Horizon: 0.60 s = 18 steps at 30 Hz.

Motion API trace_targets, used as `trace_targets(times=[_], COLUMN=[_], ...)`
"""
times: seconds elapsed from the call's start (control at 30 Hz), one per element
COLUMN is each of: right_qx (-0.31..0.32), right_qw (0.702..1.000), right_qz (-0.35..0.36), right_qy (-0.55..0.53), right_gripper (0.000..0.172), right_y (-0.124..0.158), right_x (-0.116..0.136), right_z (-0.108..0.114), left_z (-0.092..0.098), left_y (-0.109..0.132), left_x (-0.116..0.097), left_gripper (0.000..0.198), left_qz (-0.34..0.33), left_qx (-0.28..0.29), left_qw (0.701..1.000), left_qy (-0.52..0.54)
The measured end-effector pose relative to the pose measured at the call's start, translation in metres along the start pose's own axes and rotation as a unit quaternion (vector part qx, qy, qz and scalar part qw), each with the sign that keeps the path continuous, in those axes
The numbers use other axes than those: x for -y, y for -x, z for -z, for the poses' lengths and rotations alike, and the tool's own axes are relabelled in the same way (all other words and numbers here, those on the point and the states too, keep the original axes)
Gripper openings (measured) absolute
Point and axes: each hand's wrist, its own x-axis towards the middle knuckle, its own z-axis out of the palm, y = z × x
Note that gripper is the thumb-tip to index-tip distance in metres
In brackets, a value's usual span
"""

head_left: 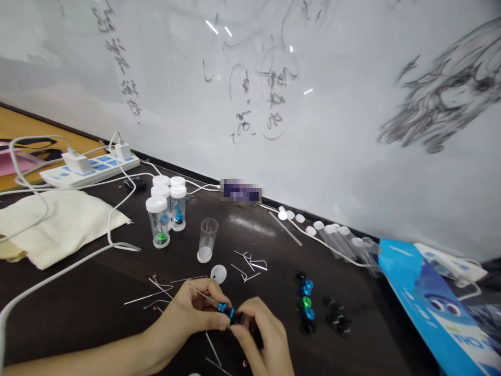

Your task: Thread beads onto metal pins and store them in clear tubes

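Observation:
My left hand (191,313) pinches a thin metal wire (203,296) that carries a small blue ring (224,308). My right hand (260,334) pinches a small black piece (238,317) at the end of the same wire, fingers closed, touching the left hand. An open clear vial (207,240) stands upside down on the dark table (78,303) beyond my hands, with a white cap (218,273) lying beside it. Several bent wires (250,263) lie around. Blue, green and black rings (306,305) sit in a row to the right.
Several capped vials (166,211) with coloured pieces stand at the back left. A cream cloth (58,222), white cables (47,279) and a power strip (86,169) fill the left. Empty tubes and caps (336,235) line the whiteboard (313,104). A blue packet (426,303) lies right.

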Motion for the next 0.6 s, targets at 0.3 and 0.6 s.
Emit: trace_targets(times=[0.3, 0.6], right_qx=[-0.029, 0.032], right_qw=[0.999, 0.998], right_qz=[0.0, -0.046], right_qy=[-0.013, 0.009], right_gripper=[0.003, 0.04], right_y=[-0.0008, 0.0003], right_x=[-0.0031, -0.0028], right_z=[-0.0002, 0.0031], left_z=[0.0016, -0.0008], left_y=[-0.0004, 0.002], left_x=[0.0015, -0.0009], left_gripper=[0.021, 0.023], left_qz=[0.002, 0.009], left_qx=[-0.005, -0.013], left_qw=[1.0, 1.0], left_qy=[0.003, -0.008])
